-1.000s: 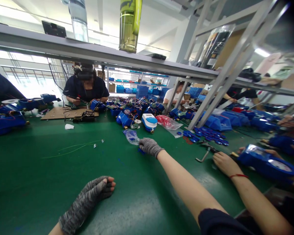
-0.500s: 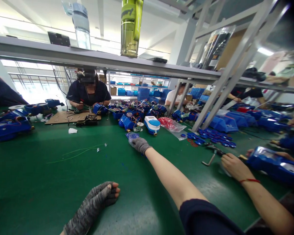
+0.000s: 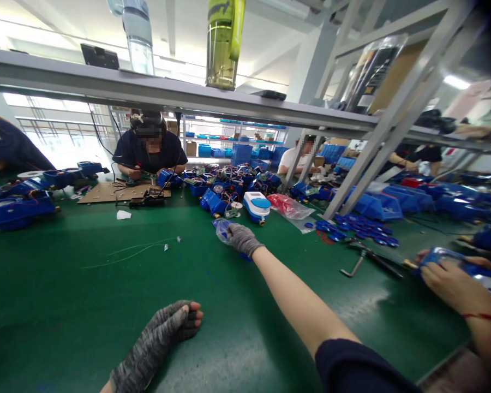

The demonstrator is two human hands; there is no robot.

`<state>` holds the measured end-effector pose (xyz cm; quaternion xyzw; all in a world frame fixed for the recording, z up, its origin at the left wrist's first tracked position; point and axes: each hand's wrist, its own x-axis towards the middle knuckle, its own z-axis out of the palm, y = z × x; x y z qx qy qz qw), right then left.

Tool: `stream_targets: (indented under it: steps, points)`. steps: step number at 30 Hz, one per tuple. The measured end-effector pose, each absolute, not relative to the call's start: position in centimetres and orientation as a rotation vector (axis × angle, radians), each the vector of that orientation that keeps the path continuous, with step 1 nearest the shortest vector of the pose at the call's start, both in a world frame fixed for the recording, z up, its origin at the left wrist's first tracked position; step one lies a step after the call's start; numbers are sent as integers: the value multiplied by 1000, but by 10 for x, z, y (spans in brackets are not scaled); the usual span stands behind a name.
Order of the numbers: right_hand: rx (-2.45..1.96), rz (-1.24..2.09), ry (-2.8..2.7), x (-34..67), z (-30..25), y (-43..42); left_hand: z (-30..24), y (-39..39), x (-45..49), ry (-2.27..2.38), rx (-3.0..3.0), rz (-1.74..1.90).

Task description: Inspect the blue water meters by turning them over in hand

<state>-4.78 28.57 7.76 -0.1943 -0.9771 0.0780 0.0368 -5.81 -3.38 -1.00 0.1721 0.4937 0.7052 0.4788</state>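
My right hand (image 3: 245, 240), in a grey fingerless glove, reaches far across the green table. Its fingers are closed on a small clear plastic bag (image 3: 222, 231) that holds something blue. A small blue piece (image 3: 244, 257) lies just below that wrist. My left hand (image 3: 167, 330), in a similar glove, rests on the table near the front. Its fingers are curled together with the thumb along them, and nothing shows in them. Just beyond the bag stand a blue meter body (image 3: 213, 202) with bare wires and a white-and-blue meter (image 3: 257, 207).
Many blue meter bodies (image 3: 233, 180) crowd the back. To the right are a red plastic bag (image 3: 286, 204), blue rings (image 3: 364, 229), a hex key (image 3: 354, 266) and a co-worker's hands (image 3: 445, 278) on a blue meter. A shelf (image 3: 180, 90) with bottles crosses above. Thin green wires (image 3: 135, 251) lie left.
My right hand and the bag have shifted slightly, with more of the bag showing. The co-worker's hand at right has left the black-handled tool and is on the blue meter. My left hand stays put.
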Motion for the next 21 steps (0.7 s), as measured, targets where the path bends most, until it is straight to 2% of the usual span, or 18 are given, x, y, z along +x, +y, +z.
stream_targets:
  steps: [7, 15, 21]
  points:
    - [-840, 189, -2887, 0, 44, 303, -9, -34, -59, 1225, 430, 1704]
    - [-844, 273, -2771, 32, 26, 308, -18, -34, -65, 1195, 397, 1715]
    - [-788, 679, -2412, 69, -12, 302, -14, -39, -67, 1161, 304, 1779]
